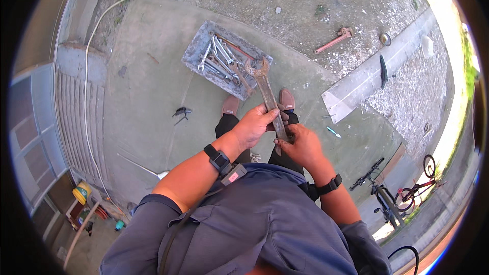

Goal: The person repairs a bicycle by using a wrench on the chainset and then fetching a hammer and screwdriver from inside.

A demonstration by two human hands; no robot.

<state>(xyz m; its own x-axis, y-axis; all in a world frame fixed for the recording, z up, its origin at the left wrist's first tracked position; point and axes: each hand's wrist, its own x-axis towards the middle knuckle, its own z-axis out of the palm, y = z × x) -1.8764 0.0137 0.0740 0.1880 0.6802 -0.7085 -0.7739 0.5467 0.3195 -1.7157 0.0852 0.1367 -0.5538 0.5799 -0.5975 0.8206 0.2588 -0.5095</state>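
Observation:
A large rusty open-end wrench (266,89) is held in front of me, its jaw end pointing away and its lower end between my hands. My left hand (256,125) is closed round the middle of the handle, thumb on top. Lower down, my right hand (301,145) pinches the near end of the same wrench. Just beyond stands a worn grey tray (192,53) holding several metal wrenches (222,51) and a long reddish tool (234,46). The wrench's jaw overlaps the tray's right edge in the picture.
A red pipe wrench (333,40) lies on the rough ground at the far right. Left of my feet is a small black tool (182,113). A blue-and-white pen-like item (333,132) lies at right. A pale hose (89,71) runs along the left; bicycles (387,201) are at lower right.

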